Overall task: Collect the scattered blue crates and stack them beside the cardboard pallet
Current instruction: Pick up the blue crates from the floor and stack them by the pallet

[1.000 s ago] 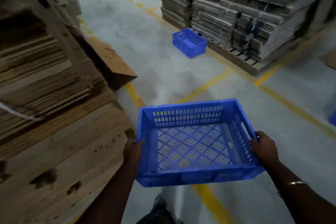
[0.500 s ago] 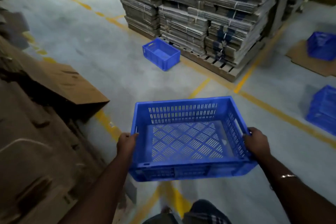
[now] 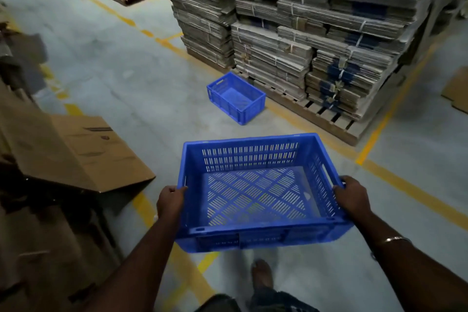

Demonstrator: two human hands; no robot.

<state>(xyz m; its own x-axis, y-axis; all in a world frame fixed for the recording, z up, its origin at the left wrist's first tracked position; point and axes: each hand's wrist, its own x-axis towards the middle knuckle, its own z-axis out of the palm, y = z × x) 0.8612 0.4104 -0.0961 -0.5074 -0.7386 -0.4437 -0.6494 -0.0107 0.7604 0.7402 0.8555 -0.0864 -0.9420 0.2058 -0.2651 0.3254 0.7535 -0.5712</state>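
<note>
Blue slotted crate (image 3: 255, 185), yellow floor lines (image 3: 410, 190), brown cardboard (image 3: 83, 149)

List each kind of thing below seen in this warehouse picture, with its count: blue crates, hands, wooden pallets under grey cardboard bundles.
Blue crates: 2, carried crate and floor crate
Hands: 2, left hand, right hand
Wooden pallets: 1, wooden pallet
Total: 5

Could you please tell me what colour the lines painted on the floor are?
Yellow floor lines, clearest in the head view.
</note>
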